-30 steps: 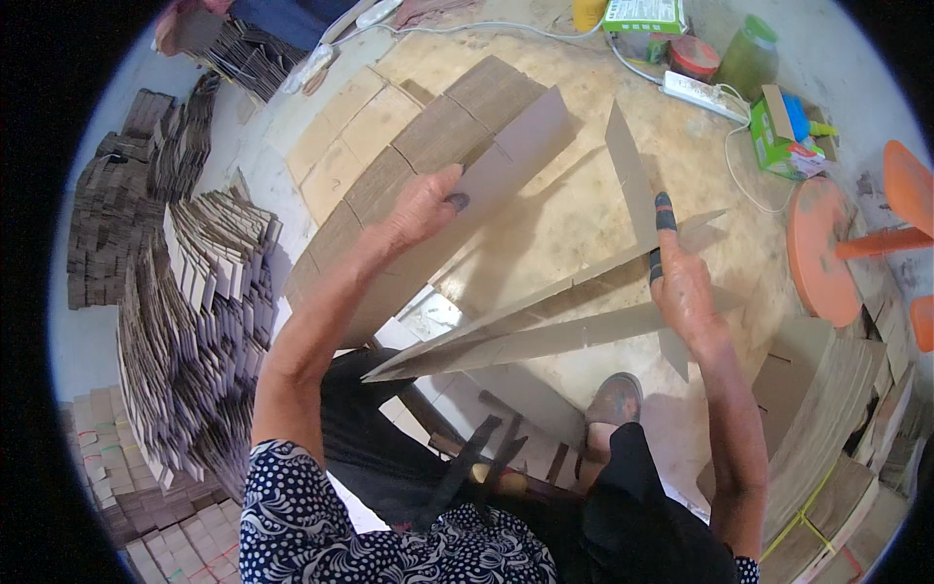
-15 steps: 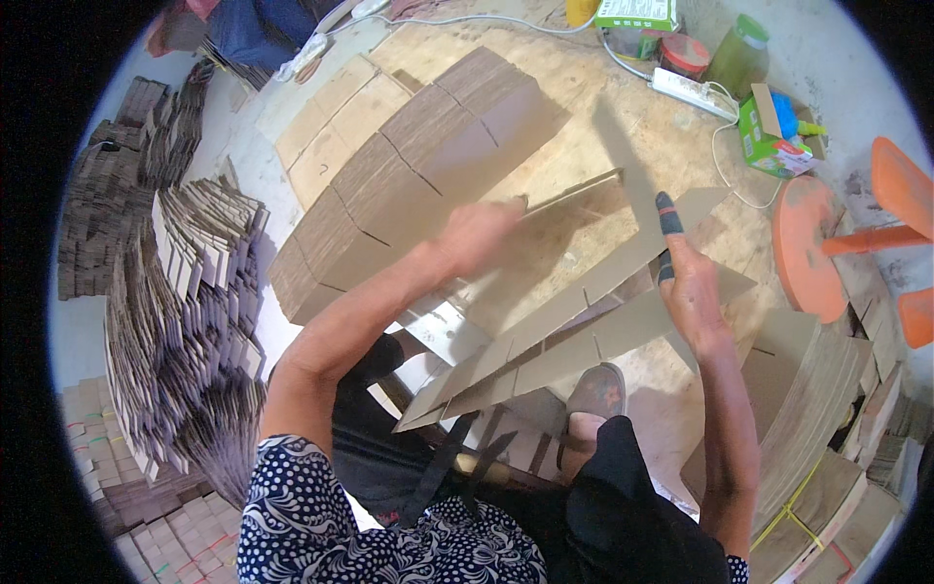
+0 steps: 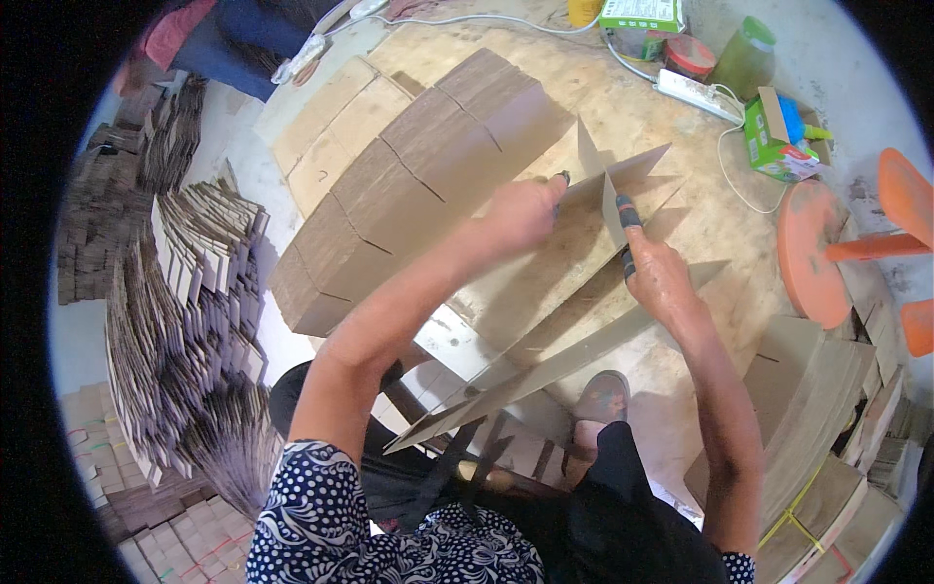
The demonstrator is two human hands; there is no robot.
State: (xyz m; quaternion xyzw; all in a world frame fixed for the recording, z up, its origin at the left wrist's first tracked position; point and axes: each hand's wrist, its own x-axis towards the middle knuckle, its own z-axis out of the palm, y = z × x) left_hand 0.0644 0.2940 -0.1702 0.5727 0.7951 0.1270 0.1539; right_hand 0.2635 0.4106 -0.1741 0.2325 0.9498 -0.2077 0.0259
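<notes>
My left hand (image 3: 525, 212) is closed on a cardboard divider strip (image 3: 634, 173), which sticks out past its fingertips to the right. Crossing that strip is a short cardboard piece (image 3: 611, 206), pinched by my right hand (image 3: 662, 277), whose thumb and finger have dark tape round them. Whether the two pieces are slotted together I cannot tell. Below the hands, long slotted cardboard strips (image 3: 559, 363) slant from my lap up to the right. A long block of stacked cardboard strips (image 3: 418, 175) lies beyond my left arm on the wooden board (image 3: 584, 88).
Piled cardboard strips (image 3: 195, 321) fill the left floor. Another stack (image 3: 812, 409) stands by my right forearm. An orange stool (image 3: 815, 253), a green box (image 3: 776, 136), a power strip (image 3: 696, 94) and a lidded jar (image 3: 744, 58) are at the right. Another person's dark clothing (image 3: 243, 44) shows top left.
My left hand has moved right and slightly up with its strip. My right hand has shifted left and down with the short piece, so the two pieces now cross. The other person's clothing moved slightly.
</notes>
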